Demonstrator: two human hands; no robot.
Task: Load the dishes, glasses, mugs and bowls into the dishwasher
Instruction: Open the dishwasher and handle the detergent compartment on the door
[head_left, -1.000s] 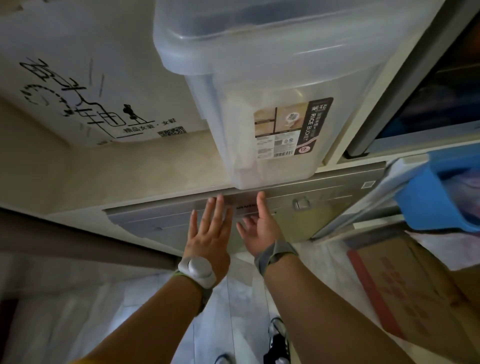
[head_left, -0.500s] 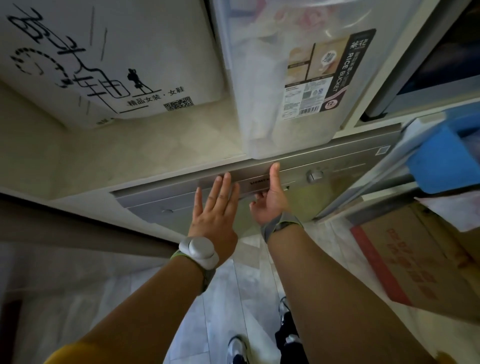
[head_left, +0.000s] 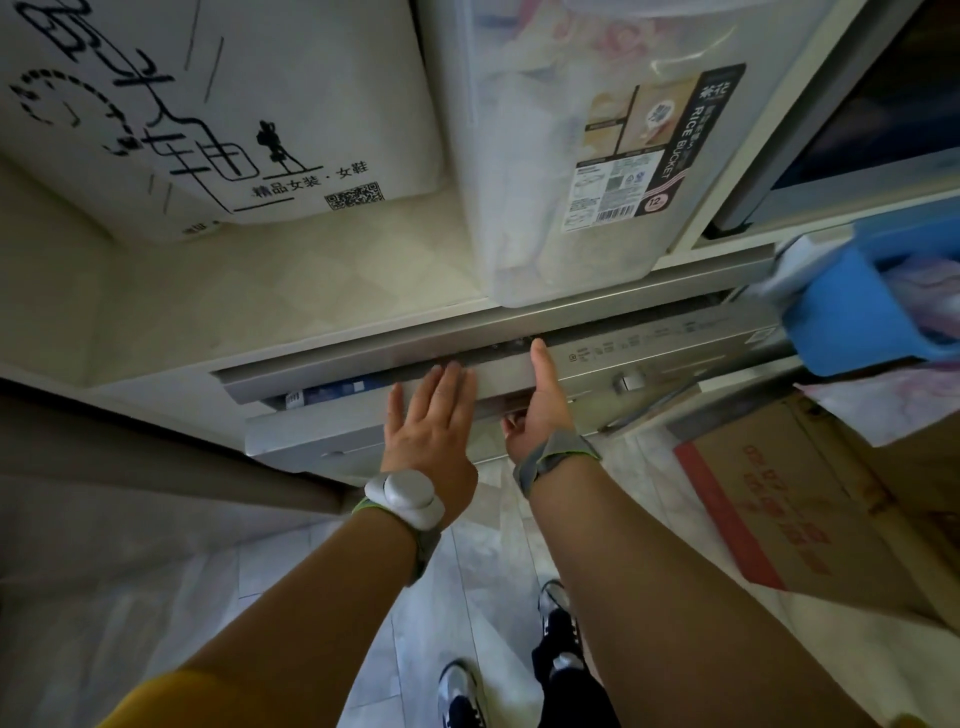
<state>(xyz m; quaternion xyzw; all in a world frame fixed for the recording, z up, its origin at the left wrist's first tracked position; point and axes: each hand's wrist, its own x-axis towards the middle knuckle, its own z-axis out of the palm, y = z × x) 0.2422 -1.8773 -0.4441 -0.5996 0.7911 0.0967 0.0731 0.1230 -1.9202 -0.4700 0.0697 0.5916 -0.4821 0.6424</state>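
Observation:
The silver dishwasher door sits under a pale counter and stands slightly ajar, with a dark gap along its top edge. My left hand lies flat against the top of the door, fingers straight. My right hand grips the door's handle recess: the thumb points up over the front and the fingers curl underneath, hidden. No dishes, glasses, mugs or bowls are in view.
A clear plastic rice bucket and a white printed box stand on the counter above the door. A blue bin and a cardboard box crowd the right side. My feet stand on the tiled floor below.
The door's top edge has come away from the counter, opening a gap. My right fingers have curled under the handle and my left hand has moved up onto the door.

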